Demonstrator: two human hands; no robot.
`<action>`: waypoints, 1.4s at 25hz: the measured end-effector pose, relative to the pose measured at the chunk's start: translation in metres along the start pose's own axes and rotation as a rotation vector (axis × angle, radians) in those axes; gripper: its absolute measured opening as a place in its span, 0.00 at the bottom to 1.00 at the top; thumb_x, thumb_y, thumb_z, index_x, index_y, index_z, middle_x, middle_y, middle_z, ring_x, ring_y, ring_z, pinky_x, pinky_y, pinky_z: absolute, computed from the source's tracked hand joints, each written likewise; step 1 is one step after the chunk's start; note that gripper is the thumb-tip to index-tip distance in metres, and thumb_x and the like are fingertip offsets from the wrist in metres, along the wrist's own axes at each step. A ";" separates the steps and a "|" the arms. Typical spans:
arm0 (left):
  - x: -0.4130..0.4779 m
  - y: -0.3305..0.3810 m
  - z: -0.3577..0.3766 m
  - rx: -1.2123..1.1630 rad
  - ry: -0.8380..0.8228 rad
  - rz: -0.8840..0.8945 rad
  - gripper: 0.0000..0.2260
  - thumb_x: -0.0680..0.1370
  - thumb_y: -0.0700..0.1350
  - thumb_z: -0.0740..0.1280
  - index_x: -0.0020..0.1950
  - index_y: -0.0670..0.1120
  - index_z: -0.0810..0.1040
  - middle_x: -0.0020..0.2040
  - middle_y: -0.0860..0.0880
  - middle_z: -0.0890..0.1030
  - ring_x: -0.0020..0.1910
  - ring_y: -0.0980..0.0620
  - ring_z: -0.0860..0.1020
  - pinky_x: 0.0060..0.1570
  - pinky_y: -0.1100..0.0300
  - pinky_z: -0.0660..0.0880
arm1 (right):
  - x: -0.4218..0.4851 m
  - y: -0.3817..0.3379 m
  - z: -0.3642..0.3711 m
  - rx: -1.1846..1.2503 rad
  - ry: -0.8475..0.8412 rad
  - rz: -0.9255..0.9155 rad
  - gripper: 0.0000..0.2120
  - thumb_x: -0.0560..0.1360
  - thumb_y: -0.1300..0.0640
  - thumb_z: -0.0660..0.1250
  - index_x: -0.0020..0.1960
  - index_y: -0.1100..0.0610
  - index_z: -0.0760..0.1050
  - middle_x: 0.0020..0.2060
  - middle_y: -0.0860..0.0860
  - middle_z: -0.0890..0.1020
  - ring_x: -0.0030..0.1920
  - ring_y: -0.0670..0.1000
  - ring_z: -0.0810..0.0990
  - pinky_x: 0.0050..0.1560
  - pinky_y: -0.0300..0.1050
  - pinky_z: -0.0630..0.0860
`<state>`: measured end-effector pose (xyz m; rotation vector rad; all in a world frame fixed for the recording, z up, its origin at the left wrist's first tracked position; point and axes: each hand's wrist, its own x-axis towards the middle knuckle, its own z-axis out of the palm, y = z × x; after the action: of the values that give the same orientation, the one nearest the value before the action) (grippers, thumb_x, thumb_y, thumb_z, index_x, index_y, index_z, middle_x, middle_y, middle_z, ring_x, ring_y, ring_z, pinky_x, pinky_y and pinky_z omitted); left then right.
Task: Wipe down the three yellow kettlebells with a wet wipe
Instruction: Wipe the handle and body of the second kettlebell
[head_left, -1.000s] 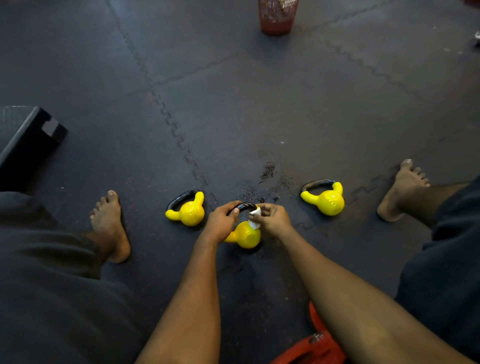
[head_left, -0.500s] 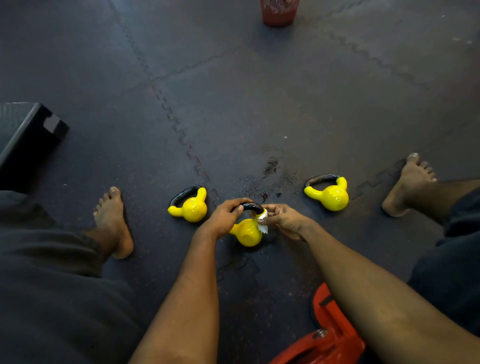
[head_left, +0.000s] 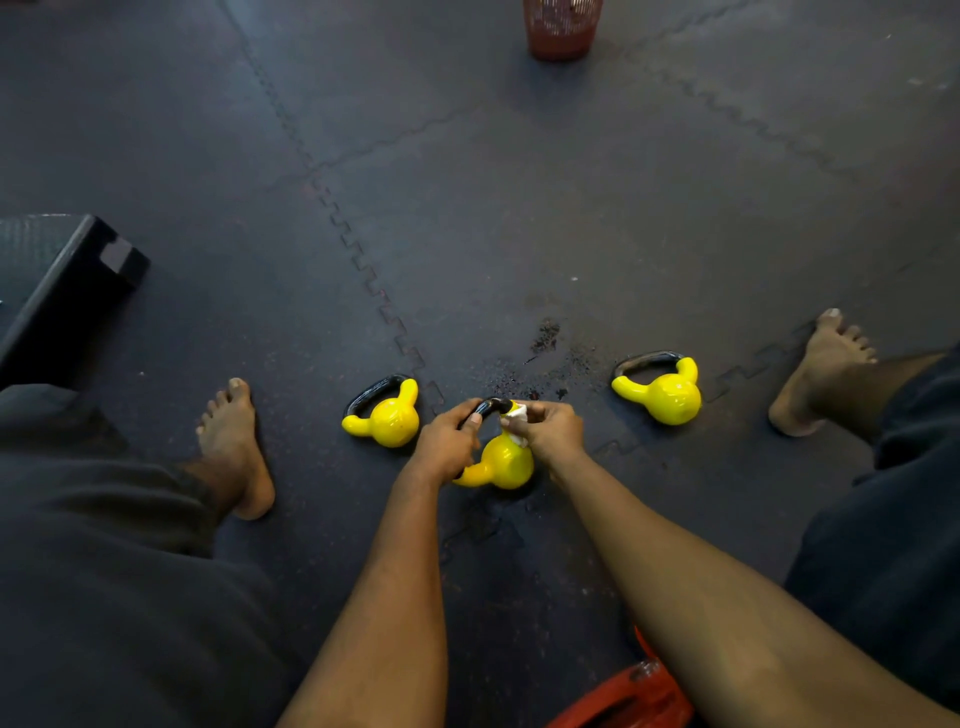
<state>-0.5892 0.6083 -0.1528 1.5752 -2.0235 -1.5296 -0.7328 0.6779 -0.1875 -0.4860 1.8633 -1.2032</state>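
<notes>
On the floor (head_left: 519, 234), middle kettlebell (head_left: 504, 462): left grip (head_left: 447, 441) stays curled round its handle (head_left: 491, 405); right grip (head_left: 550, 428), pinching the wipe (head_left: 517, 414), has slid back onto the handle's end. Wipe-down of this one continues.

Beyond the fingers (head_left: 460, 414) — bare mat (head_left: 519, 234), open. Left kettlebell (head_left: 387, 415) crowds just beside them; right kettlebell (head_left: 662, 392) stands farther off.
</notes>
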 end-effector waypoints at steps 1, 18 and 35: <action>-0.001 0.003 0.000 -0.016 -0.010 -0.001 0.16 0.82 0.48 0.59 0.70 0.53 0.71 0.39 0.44 0.81 0.32 0.48 0.78 0.40 0.56 0.78 | -0.002 -0.002 0.004 -0.077 0.089 -0.002 0.13 0.65 0.57 0.79 0.48 0.58 0.84 0.39 0.53 0.85 0.39 0.48 0.80 0.43 0.45 0.78; -0.002 0.018 0.003 0.035 -0.069 0.073 0.15 0.82 0.47 0.59 0.68 0.51 0.73 0.36 0.46 0.83 0.30 0.49 0.79 0.35 0.61 0.78 | -0.019 -0.005 -0.003 -0.102 0.099 -0.087 0.14 0.74 0.59 0.69 0.58 0.51 0.82 0.52 0.48 0.85 0.48 0.46 0.81 0.44 0.37 0.77; 0.002 0.009 0.005 0.020 -0.042 0.064 0.16 0.82 0.48 0.59 0.69 0.51 0.73 0.37 0.44 0.84 0.31 0.48 0.81 0.41 0.56 0.79 | -0.056 0.000 0.026 -0.411 0.286 -0.134 0.17 0.82 0.51 0.55 0.64 0.51 0.78 0.46 0.63 0.82 0.47 0.64 0.80 0.42 0.53 0.74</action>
<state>-0.5988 0.6088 -0.1488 1.4817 -2.0960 -1.5368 -0.6795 0.7026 -0.1673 -0.6998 2.3749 -1.0132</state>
